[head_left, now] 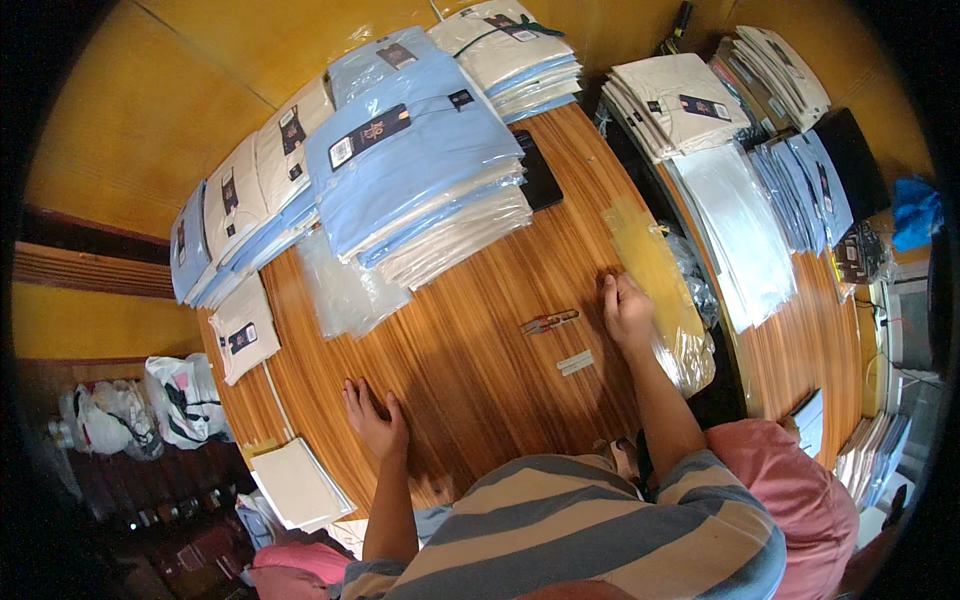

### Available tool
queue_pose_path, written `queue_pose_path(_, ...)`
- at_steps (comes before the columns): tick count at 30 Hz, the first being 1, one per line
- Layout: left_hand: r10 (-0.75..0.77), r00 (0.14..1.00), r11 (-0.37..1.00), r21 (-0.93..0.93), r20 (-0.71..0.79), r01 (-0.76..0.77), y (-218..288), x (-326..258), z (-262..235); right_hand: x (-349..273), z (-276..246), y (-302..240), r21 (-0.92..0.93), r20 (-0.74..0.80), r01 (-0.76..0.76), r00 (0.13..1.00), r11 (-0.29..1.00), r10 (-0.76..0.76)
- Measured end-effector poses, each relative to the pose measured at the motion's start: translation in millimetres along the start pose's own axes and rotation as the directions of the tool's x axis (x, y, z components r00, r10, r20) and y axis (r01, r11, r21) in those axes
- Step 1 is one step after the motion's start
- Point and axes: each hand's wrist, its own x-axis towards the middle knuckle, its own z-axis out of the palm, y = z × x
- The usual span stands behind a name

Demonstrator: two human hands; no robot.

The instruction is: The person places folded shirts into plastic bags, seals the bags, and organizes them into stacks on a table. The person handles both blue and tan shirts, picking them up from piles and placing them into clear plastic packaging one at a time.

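My left hand (378,418) rests flat on the wooden table (450,350), its fingers apart and nothing in them. Over at the table's right side, my right hand (628,312) is closed with the fingers curled in; whatever they may hold is hidden. Just left of that hand lie a pair of thread snips (549,321) and a small whitish strip (575,362). Beyond both hands stands a tall stack of folded light blue and cream shirts in clear bags, a light blue shirt (410,150) on top with a dark tag.
More bagged shirts (235,200) line the far left edge. Clear plastic bags (350,285) lie before the stack, a black phone-like slab (540,170) beside it. White cards (298,485) sit near left. At right, a second table holds shirts (680,100) and plastic sleeves (740,230).
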Motion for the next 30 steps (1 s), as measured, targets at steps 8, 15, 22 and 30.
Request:
queue_pose_path(8,0.018,1.0,1.0,-0.024,-0.022,-0.019,-1,-2,3,0,1,4,0.007,-0.015,0.041,0.999,0.999,-0.041)
queue_pose_path(15,0.005,1.0,1.0,-0.014,-0.002,-0.005,-2,-1,2,1,4,2,0.035,-0.05,0.022,0.999,0.999,-0.02)
queue_pose_path(22,-0.007,1.0,1.0,0.003,0.01,0.007,-4,-3,4,2,4,0,0.022,-0.108,0.071,0.992,0.997,-0.068)
queue_pose_path(30,-0.018,0.999,0.999,-0.043,0.031,0.019,2,-1,-2,3,1,-7,0.019,-0.098,0.028,0.995,0.999,-0.026)
